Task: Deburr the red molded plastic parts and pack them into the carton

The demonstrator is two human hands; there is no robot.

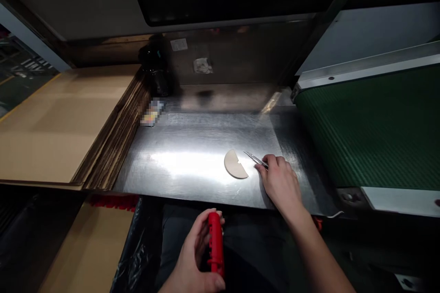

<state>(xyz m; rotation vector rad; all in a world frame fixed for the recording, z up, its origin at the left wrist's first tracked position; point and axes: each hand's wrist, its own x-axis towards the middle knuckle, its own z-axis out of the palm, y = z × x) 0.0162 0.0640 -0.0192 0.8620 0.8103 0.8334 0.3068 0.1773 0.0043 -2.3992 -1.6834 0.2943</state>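
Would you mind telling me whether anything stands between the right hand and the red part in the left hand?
Nothing loose is visible between the right hand and the red part in the left hand, though the metal tabletop's near edge crosses that gap. The beige piece lies aside.

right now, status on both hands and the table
Left hand gripping red part. Right hand gripping slim metal tool. Pale half-disc on metal table, near the tool's tip.
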